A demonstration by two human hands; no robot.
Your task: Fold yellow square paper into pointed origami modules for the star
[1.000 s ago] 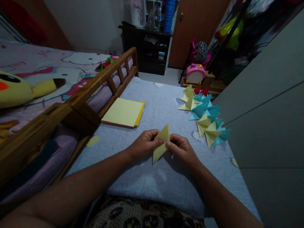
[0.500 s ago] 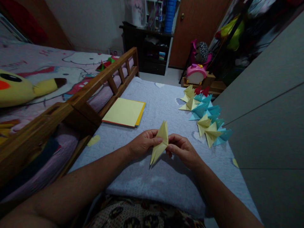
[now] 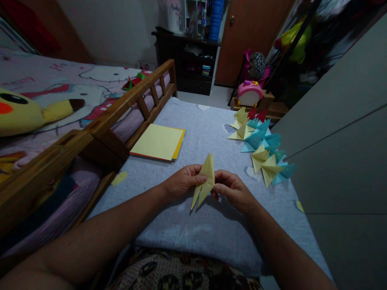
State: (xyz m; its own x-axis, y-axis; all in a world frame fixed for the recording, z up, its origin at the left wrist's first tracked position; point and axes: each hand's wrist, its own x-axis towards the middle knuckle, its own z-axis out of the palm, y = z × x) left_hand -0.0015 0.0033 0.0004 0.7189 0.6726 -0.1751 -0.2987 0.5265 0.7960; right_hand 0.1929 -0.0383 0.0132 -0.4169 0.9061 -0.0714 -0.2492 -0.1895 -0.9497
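A pale yellow folded origami paper (image 3: 206, 183), narrow and pointed at top and bottom, is held above the cloth-covered surface. My left hand (image 3: 185, 181) pinches it from the left, thumb flat on its front and fingers behind. At its right corner my right hand (image 3: 231, 188) grips the edge between thumb and index finger; the other fingers curl underneath. The lower end parts into two points with a gap between them. A stack of square paper (image 3: 157, 141), pale yellow on top with orange-yellow and red edges below, lies beyond my left hand.
Several folded paper pieces in yellow (image 3: 270, 168), blue (image 3: 255, 139) and red (image 3: 261, 115) stand along the right edge. A wooden bed rail (image 3: 130, 100) borders the left side. Right of the surface rises a pale panel (image 3: 341, 161). A pink toy (image 3: 250, 93) stands past the far edge.
The two lower points of the folded paper have spread farther apart, the right one swinging to the right. Both hands keep nearly the same place and hold.
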